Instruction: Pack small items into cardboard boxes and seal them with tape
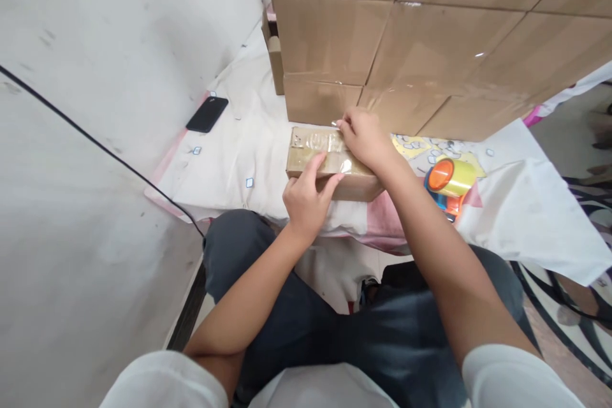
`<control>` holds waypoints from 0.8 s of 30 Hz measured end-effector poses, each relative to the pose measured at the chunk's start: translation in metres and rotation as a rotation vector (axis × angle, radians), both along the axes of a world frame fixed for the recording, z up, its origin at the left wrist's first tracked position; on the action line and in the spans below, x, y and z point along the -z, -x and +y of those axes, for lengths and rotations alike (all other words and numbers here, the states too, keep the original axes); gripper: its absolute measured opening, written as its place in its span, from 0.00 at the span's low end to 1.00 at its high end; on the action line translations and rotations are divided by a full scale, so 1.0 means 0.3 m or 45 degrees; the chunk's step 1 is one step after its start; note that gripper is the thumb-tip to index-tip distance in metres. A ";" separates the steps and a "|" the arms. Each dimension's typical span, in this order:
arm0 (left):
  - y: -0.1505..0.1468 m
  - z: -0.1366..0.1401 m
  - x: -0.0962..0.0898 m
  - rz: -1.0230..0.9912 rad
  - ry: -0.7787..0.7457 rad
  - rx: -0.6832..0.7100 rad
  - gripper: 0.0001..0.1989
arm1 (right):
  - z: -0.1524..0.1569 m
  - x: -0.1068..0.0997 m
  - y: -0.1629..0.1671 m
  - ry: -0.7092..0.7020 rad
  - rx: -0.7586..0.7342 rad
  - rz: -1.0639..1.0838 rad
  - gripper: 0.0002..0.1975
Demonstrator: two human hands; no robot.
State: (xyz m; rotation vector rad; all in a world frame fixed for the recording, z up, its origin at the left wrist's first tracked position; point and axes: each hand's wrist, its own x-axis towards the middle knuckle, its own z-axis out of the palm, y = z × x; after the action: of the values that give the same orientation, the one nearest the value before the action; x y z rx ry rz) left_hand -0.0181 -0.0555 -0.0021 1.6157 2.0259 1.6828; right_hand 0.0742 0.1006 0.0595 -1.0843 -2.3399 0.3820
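A small brown cardboard box (pixel 358 186) lies lengthwise before me, with shiny clear tape (pixel 318 140) over its top. My left hand (pixel 306 199) rests on the box's near edge, index finger and thumb stretched out and apart, its other fingers partly hidden. At the far top edge, my right hand (pixel 364 137) is closed in a pinch, with a small glossy bit of tape showing at its fingertips. To the right sits a tape dispenser (pixel 448 182) with a yellow-green roll and orange and blue parts.
Large stacked cartons (pixel 329 38) rise right behind the box. A black phone (pixel 207 114) lies at the left, near the white wall (pixel 119 44). A narrow open carton (pixel 276 64) stands beside the stack. Pale cloth (pixel 253 146) covers the surface, and a black cable (pixel 95 118) runs down the wall.
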 end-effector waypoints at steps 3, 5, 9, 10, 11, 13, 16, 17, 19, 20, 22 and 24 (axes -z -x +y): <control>0.012 -0.007 -0.008 -0.037 0.051 0.044 0.22 | -0.004 -0.018 0.009 0.062 0.036 -0.034 0.08; 0.017 -0.011 -0.012 -0.035 0.065 0.036 0.21 | -0.007 -0.029 0.013 0.119 0.056 -0.036 0.08; 0.017 -0.013 -0.017 -0.035 0.056 0.030 0.21 | 0.021 -0.046 0.027 0.257 0.108 -0.105 0.10; 0.017 -0.012 -0.017 -0.033 0.055 0.031 0.21 | 0.038 -0.050 0.033 0.298 0.129 -0.147 0.09; 0.016 -0.012 -0.017 -0.027 0.055 0.028 0.21 | 0.055 -0.055 0.041 0.342 0.139 -0.196 0.06; 0.015 -0.011 -0.015 -0.011 0.047 0.019 0.20 | 0.087 -0.065 0.053 0.418 0.100 -0.286 0.05; 0.015 -0.012 -0.010 0.012 0.017 0.019 0.21 | 0.098 -0.071 0.048 0.301 -0.046 -0.325 0.05; 0.016 -0.012 -0.007 0.025 0.005 0.023 0.21 | 0.090 -0.071 0.039 0.193 -0.071 -0.326 0.04; 0.017 -0.014 -0.002 0.060 -0.018 0.031 0.21 | 0.067 -0.068 0.011 -0.010 -0.095 -0.337 0.06; 0.017 -0.014 0.001 0.079 -0.031 0.034 0.20 | 0.057 -0.069 -0.004 -0.043 -0.116 -0.347 0.08; 0.020 -0.014 0.005 0.113 -0.047 0.037 0.20 | 0.048 -0.077 -0.027 0.084 -0.184 -0.346 0.10; 0.024 -0.013 0.008 0.134 -0.052 0.027 0.21 | 0.058 -0.096 -0.034 0.335 -0.253 -0.320 0.10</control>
State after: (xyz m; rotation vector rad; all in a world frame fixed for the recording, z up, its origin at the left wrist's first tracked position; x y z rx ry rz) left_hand -0.0252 -0.0594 -0.0045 1.7680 2.0249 1.6771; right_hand 0.0844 0.1179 0.0882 -1.0716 -2.6891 0.6781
